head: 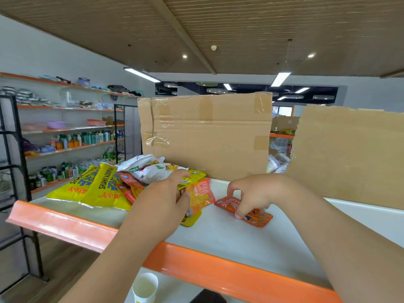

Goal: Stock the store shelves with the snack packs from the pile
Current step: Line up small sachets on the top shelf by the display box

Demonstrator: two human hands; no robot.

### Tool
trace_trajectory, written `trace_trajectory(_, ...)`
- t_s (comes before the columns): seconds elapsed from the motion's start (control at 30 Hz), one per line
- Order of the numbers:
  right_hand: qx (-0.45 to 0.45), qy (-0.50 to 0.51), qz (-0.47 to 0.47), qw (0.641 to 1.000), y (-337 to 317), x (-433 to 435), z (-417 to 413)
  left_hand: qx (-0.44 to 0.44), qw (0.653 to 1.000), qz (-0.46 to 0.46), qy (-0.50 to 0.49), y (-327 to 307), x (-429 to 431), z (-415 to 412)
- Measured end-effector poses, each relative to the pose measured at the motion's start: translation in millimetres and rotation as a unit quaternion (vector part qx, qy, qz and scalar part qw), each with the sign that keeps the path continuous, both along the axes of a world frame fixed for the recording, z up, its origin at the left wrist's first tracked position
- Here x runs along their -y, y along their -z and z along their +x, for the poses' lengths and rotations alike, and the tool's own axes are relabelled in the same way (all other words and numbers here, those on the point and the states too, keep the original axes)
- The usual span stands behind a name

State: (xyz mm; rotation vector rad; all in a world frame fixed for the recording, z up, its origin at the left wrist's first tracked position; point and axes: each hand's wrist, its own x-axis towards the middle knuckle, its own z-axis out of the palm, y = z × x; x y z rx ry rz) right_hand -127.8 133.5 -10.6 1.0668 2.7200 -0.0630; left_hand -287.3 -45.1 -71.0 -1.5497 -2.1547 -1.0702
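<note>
left hand [166,200]: fingers curled round a bundle [200,196] of orange and yellow packs, gripping it by its left side, just right of the pile [140,171].
right hand [253,193]: fingers [231,189] curled down over the red pack [259,215], thumb on its near edge; it looks like a light pinch, and the far-side contact is hidden.
red pack: flat on the shelf [240,243], apart from the bundle and the pile, right of both.
long axis: runs from back-left to front-right, slanted against the shelf's orange lip.
key relation: the pack lies straight under the right fingertips, most of it sticking out to the right of the thumb; the right hand is nearer, the left is full.
next move, a guess: turn the pack square to the lip and let go, then feed the next one from the bundle.
risk: the pack is thin and may slide.
behind: a cardboard sheet [205,132] stands at the back.
</note>
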Motion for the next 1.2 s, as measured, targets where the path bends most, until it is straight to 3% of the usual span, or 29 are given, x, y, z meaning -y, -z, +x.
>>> trace_trajectory(0.1,-0.002,-0.001,-0.002,1.000,-1,1,0,-0.002,1.000,-0.010,-0.024,1,0,0)
trace_trajectory(0.2,0.009,-0.003,0.008,1.000,-2,2,0,-0.068,0.996,-0.017,-0.051,6,-3,0)
trace_trajectory(0.4,0.005,-0.002,0.004,1.000,-1,-2,1,-0.113,0.970,-0.210,-0.040,7,-14,6)
trace_trajectory(0.6,0.022,-0.003,0.018,1.000,-1,-1,0,-0.107,0.985,-0.138,-0.008,3,-10,9)
trace_trajectory(0.87,0.025,0.017,0.002,1.000,-4,-3,1,-0.089,0.966,-0.244,-0.009,-14,-31,18)
trace_trajectory(1.2,0.007,0.034,0.005,0.999,-4,-9,9,-0.031,0.983,-0.176,0.052,-9,-50,23)
